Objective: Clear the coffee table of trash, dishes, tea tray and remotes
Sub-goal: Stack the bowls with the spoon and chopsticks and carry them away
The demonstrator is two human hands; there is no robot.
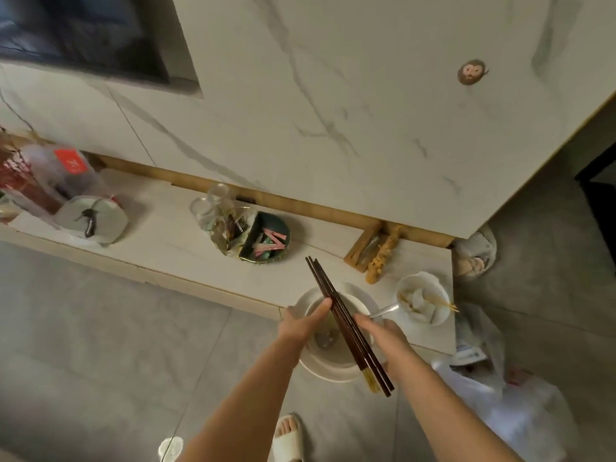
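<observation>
Glossy dark wooden chopsticks (346, 323), smooth white ceramic bowl (333, 355), matt marbled stone wall (333, 95).

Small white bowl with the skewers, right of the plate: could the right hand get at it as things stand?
Probably not right now: the right hand is holding the plate with the bowl and chopsticks. The path to the small white bowl looks unobstructed.

A home living room, seen from above a low TV console.

The long pale console (160, 241) runs under a marble-veined wall (350, 105) with a dark screen (76, 31) above its left end; snack dish (266, 241), used bowls (423, 298) and a slippered foot (289, 435) on grey floor tiles beside it.
</observation>
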